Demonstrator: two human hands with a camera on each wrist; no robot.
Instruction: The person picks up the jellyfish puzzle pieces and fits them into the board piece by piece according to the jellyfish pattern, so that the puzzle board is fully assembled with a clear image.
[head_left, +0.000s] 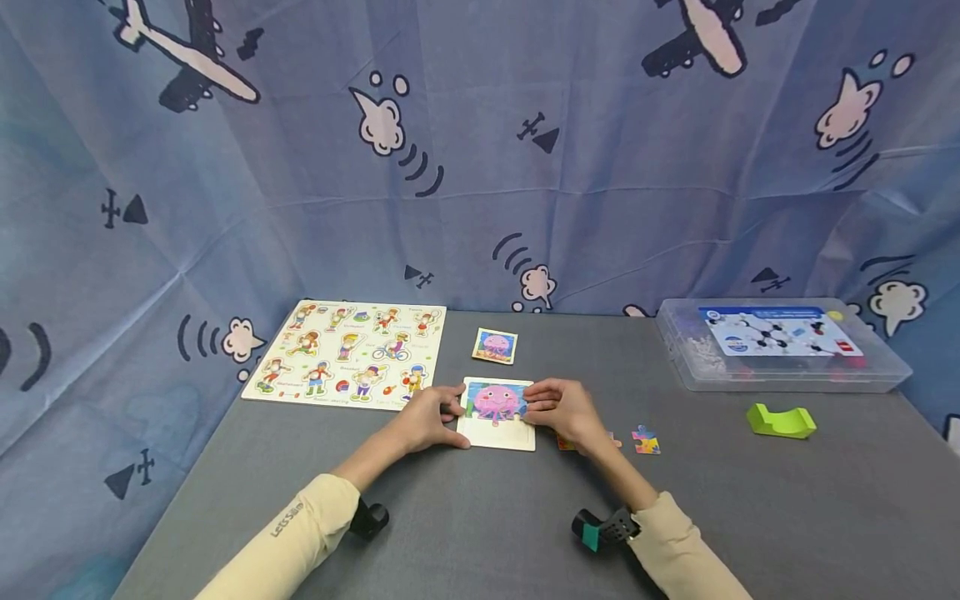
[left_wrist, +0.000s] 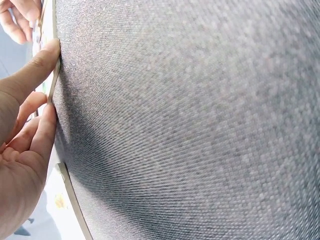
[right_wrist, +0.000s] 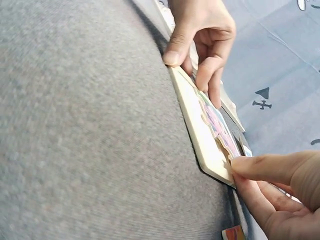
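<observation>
A small jigsaw puzzle tray (head_left: 497, 438) with a pale wooden frame lies on the table in the head view. Its upper part holds joined pieces showing a pink octopus (head_left: 497, 402); the lower strip is bare wood. My left hand (head_left: 429, 417) holds the tray's left side, thumb at the near corner and fingers farther up the edge. On the opposite side, my right hand (head_left: 566, 408) grips the right edge. In the right wrist view its thumb (right_wrist: 250, 167) touches the octopus picture's border, with a finger along the tray's outer side.
Loose jigsaw pieces (head_left: 646, 440) lie right of the tray, some partly behind my right wrist. Beyond the tray is a small octopus picture card (head_left: 495, 346). A sports-figure board (head_left: 348, 354) lies left, a clear plastic case (head_left: 780, 346) back right, a green curved block (head_left: 782, 422) before it.
</observation>
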